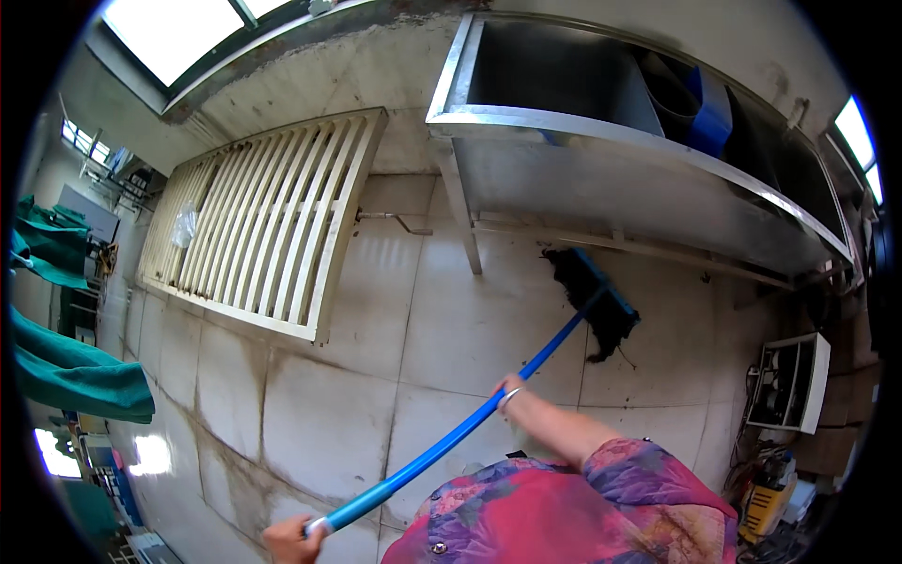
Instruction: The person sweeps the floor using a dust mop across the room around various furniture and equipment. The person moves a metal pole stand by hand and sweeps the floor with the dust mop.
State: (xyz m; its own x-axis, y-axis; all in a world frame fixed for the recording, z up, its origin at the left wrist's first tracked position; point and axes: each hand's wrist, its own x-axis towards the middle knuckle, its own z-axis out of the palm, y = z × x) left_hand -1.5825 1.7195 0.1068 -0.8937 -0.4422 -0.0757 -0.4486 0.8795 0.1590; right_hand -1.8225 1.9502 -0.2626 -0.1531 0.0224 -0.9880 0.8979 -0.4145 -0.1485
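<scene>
Left hand (291,540): closed around the near-left end of the blue broom handle (440,451)
Right hand (509,384): wrapped around it farther right, silver bracelet (508,398) at wrist
Broom head (615,291): dark-bristled, on tiled floor (479,324), far right, near steel sink (601,174)
Slatted radiator (320,240): far left

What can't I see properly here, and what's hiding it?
In the head view:
Left forearm: cut off by the lower edge, below the left hand.
What lies under the broom: covered by its black bristles.
Right palm: hidden by the back of the right hand.
Inside the clear plastic on the slatted radiator: too small to tell.
Bottom of the metal sink, right end: too dark.
</scene>
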